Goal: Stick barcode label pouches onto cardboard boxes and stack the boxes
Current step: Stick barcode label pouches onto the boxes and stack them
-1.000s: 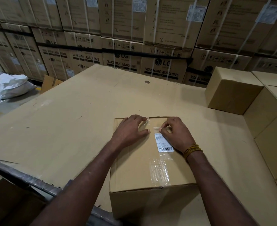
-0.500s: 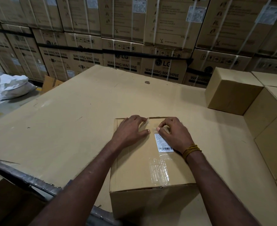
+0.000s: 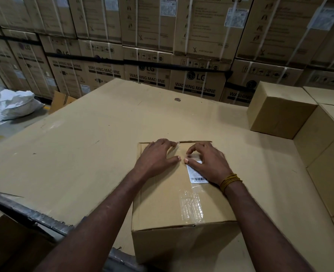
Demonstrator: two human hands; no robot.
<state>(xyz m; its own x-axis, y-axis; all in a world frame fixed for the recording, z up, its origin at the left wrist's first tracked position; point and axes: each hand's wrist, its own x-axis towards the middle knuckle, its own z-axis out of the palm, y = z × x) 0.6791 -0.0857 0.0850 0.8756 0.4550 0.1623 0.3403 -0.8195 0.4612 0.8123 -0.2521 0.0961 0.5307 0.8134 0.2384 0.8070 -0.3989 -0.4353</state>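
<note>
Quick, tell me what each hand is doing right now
Left hand: open, fingers spread flat on the cardboard box top.
Right hand: fingers curled, pressing the barcode label pouch onto the box.

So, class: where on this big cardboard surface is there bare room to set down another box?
Bare surface lies left of the box being labelled, out to the sheet's left edge, and beyond it toward the washing machine cartons. The right side is crowded by stacked boxes.
</note>
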